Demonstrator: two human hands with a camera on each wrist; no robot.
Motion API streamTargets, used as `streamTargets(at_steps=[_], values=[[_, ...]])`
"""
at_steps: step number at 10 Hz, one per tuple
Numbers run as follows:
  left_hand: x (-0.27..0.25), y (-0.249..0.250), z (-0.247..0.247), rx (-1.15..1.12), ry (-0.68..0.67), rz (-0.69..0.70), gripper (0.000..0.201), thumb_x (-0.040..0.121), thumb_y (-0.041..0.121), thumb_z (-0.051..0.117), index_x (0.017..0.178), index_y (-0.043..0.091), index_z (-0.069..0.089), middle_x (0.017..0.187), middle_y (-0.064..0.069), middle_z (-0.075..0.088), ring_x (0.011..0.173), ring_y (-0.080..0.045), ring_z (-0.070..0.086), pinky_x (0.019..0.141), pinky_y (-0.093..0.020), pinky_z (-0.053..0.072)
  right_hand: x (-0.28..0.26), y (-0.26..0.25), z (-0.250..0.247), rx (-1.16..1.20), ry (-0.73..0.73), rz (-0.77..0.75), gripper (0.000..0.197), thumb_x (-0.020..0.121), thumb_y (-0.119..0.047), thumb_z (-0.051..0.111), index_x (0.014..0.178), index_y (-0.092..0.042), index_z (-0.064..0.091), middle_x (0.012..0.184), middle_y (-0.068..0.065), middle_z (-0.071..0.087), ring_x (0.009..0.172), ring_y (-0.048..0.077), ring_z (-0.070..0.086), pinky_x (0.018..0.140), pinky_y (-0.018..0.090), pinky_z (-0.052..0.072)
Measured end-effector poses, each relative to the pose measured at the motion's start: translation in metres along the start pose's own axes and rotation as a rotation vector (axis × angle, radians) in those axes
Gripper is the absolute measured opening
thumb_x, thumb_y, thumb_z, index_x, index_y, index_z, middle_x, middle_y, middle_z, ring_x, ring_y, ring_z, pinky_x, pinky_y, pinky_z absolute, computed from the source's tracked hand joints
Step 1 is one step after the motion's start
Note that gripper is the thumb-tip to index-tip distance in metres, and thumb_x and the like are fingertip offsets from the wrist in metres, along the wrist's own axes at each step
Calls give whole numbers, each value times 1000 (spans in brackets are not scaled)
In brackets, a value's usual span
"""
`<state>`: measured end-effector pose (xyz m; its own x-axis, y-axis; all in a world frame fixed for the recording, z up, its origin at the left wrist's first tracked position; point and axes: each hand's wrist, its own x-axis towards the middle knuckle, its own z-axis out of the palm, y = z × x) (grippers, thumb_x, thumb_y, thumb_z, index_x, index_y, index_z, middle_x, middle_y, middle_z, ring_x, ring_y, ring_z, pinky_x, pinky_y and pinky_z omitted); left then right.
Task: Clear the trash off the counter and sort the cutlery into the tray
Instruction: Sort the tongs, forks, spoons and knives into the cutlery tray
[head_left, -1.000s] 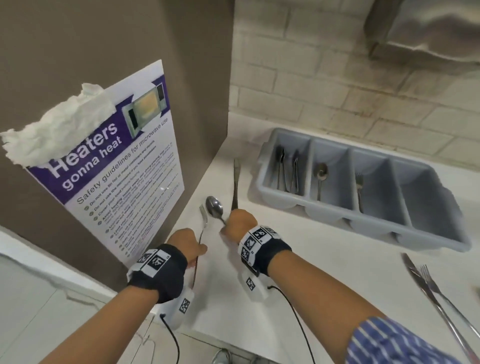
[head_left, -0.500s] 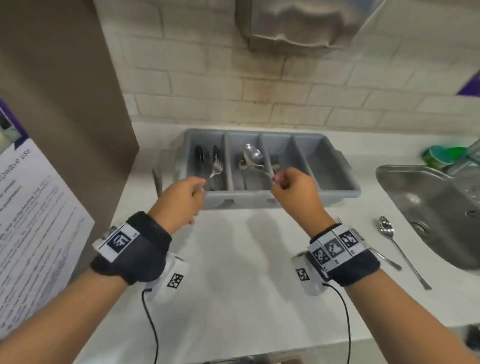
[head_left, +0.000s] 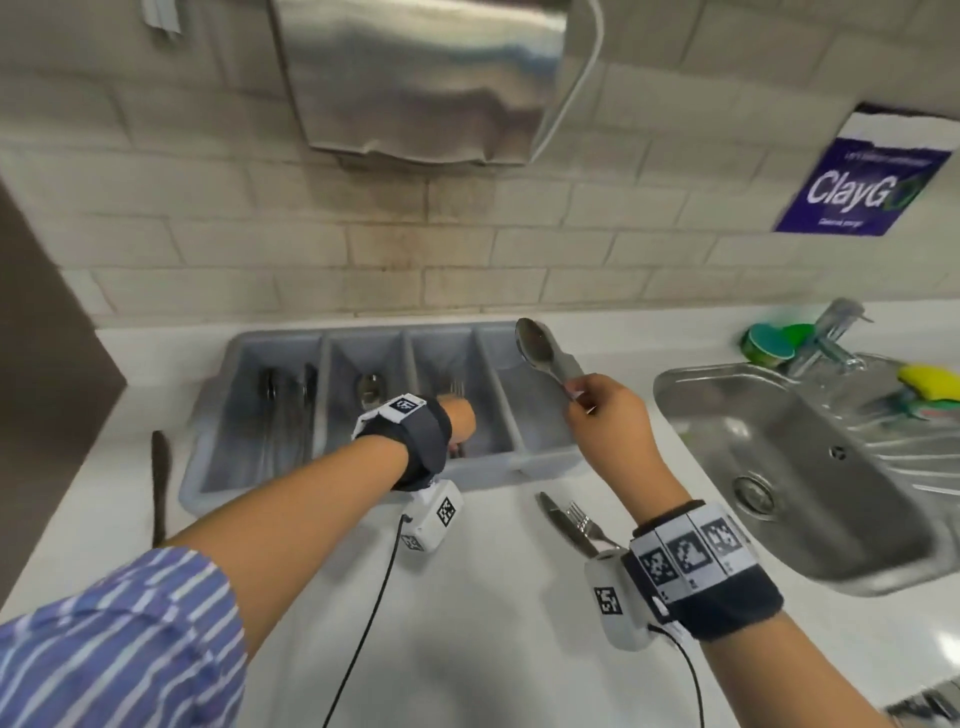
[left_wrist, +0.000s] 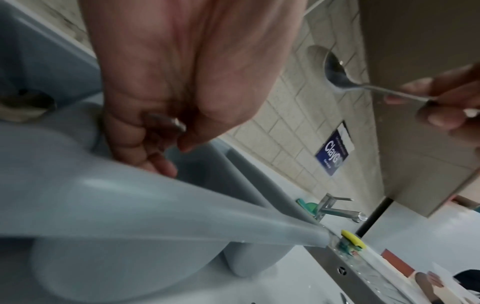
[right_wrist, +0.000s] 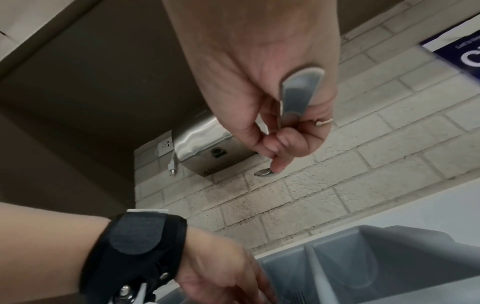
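The grey cutlery tray (head_left: 545, 457) has four compartments and stands against the tiled wall. My left hand (head_left: 460, 415) reaches down into the third compartment, where forks (head_left: 456, 387) lie. In the left wrist view its curled fingers (left_wrist: 135, 131) grip a metal fork handle (left_wrist: 167, 122). My right hand (head_left: 582, 395) pinches the handle of a spoon (head_left: 537, 345) and holds it up over the tray's right end, bowl towards the wall. The second compartment holds a spoon (head_left: 370, 387), the first holds knives (head_left: 291, 395).
One knife (head_left: 160, 483) lies on the white counter left of the tray. A knife and fork (head_left: 571, 525) lie in front of it, near my right wrist. To the right is a steel sink (head_left: 779, 467) with a tap (head_left: 831, 338) and sponges (head_left: 930, 379). A steel dispenser (head_left: 415, 78) hangs on the wall.
Both hands came from the left corner to the tray. My left hand has gone down into the third compartment with the fork. My right hand has moved right, spoon still raised.
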<state>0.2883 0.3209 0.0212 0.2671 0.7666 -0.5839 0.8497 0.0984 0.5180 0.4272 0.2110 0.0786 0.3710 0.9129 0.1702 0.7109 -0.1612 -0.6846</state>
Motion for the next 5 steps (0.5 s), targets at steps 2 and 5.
streamTargets(at_steps=[2, 5], values=[[-11, 0, -8, -176, 205, 114, 37, 97, 6, 37, 131, -4, 49, 139, -20, 50, 128, -36, 47, 109, -40, 38, 17, -7, 23, 25, -143, -14, 16, 86, -1, 49, 92, -5, 63, 75, 9, 63, 77, 32, 60, 58, 24, 41], [-90, -133, -84, -269, 590, 237, 33, 91, 0, 47, 120, 6, 62, 122, -12, 66, 116, -24, 59, 101, -27, 43, 28, -80, 161, 9, -615, -39, 32, 85, 7, 46, 114, 5, 60, 95, 20, 58, 96, 35, 60, 76, 33, 46]])
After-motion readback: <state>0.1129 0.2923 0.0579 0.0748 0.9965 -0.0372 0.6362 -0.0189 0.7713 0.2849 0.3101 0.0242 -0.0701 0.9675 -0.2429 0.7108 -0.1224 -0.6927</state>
